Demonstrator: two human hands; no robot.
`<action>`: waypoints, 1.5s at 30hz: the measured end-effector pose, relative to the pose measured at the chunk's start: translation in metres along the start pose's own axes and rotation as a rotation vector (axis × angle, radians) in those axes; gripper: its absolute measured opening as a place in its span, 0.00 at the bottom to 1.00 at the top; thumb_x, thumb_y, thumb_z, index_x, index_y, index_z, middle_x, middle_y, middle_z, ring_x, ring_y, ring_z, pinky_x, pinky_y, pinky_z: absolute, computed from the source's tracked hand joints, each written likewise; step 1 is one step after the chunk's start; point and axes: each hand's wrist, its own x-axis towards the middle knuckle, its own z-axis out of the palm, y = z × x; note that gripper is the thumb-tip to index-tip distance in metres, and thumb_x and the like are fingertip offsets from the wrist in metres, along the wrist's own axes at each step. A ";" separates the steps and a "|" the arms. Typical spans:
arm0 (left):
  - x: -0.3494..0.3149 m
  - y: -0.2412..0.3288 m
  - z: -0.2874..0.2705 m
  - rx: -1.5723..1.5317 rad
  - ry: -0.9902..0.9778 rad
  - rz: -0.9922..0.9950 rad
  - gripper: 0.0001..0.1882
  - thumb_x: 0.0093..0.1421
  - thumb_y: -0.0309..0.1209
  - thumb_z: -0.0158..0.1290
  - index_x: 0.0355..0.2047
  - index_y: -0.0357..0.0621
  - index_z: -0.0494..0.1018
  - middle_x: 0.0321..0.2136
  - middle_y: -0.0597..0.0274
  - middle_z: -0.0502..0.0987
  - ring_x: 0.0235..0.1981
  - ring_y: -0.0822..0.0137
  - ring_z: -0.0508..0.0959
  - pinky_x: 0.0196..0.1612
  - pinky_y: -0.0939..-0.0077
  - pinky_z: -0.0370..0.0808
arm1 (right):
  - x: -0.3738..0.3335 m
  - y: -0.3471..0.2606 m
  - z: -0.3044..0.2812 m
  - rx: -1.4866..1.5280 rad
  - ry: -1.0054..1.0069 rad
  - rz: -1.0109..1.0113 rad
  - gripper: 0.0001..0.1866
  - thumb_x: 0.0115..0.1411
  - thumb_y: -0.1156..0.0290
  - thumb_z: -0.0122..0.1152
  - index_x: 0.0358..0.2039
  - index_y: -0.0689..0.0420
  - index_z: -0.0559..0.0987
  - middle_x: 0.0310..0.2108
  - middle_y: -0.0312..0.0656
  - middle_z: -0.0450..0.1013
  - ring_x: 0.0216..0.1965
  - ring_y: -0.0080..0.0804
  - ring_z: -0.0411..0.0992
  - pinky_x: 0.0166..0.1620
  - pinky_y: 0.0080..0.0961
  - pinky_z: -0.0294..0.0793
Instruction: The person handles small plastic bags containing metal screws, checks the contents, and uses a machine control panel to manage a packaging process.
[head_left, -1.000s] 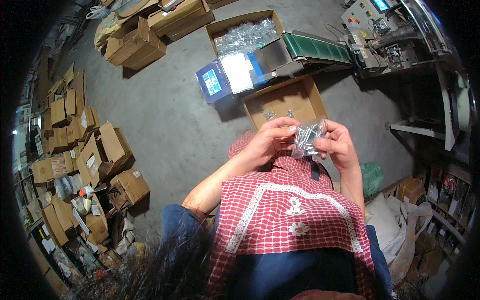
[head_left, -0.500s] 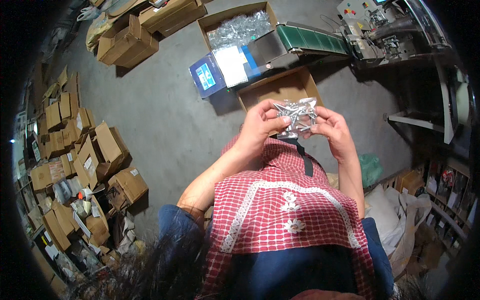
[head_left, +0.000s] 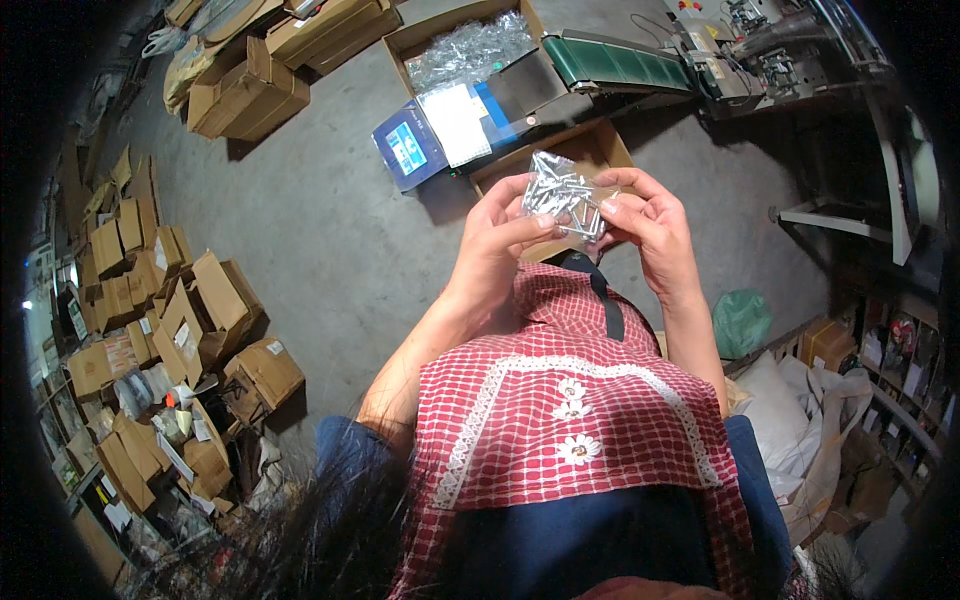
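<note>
Both my hands hold up a small clear plastic bag of metal screws (head_left: 560, 195) in front of my chest. My left hand (head_left: 500, 235) pinches its left edge with thumb and fingers. My right hand (head_left: 640, 215) grips the right side, fingers curled over the top. Below the bag, an open cardboard box (head_left: 610, 150) stands on the floor, mostly hidden by my hands. I wear a red checked apron with white trim.
A box full of clear bags (head_left: 465, 45) stands beside a green conveyor belt (head_left: 610, 60) and a machine (head_left: 740, 40). A blue scale (head_left: 420, 140) lies in front. Several cardboard boxes (head_left: 170, 310) crowd the left. A green bag (head_left: 742, 320) and white sacks (head_left: 800, 400) sit right.
My hands have lifted the bag of screws a little higher and further from my chest, and the bag now lies more flat between my fingers.
</note>
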 end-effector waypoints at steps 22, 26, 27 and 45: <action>0.002 0.001 0.014 0.077 -0.055 0.126 0.35 0.54 0.23 0.62 0.61 0.31 0.63 0.47 0.53 0.78 0.48 0.65 0.79 0.53 0.73 0.74 | -0.008 -0.012 0.008 -0.074 -0.017 -0.121 0.31 0.51 0.77 0.63 0.57 0.63 0.67 0.43 0.41 0.74 0.44 0.25 0.75 0.49 0.22 0.73; 0.002 -0.003 0.015 -0.005 -0.075 0.101 0.33 0.55 0.23 0.60 0.61 0.33 0.62 0.47 0.54 0.77 0.48 0.66 0.77 0.51 0.72 0.74 | -0.011 -0.009 0.013 0.028 0.016 -0.159 0.28 0.53 0.80 0.61 0.55 0.63 0.66 0.45 0.42 0.74 0.46 0.25 0.74 0.51 0.22 0.72; 0.001 -0.004 0.016 -0.017 -0.082 0.106 0.34 0.54 0.23 0.60 0.61 0.33 0.61 0.48 0.54 0.76 0.49 0.65 0.77 0.52 0.71 0.74 | -0.012 -0.008 0.013 0.055 0.016 -0.158 0.27 0.53 0.82 0.61 0.55 0.62 0.65 0.45 0.43 0.74 0.46 0.25 0.74 0.52 0.22 0.72; 0.005 -0.012 0.023 -0.040 -0.052 0.224 0.38 0.51 0.18 0.59 0.63 0.35 0.58 0.50 0.53 0.75 0.50 0.65 0.77 0.56 0.72 0.71 | -0.011 -0.004 0.016 -0.007 0.027 -0.202 0.32 0.56 0.82 0.63 0.59 0.62 0.61 0.47 0.46 0.74 0.47 0.28 0.75 0.51 0.24 0.75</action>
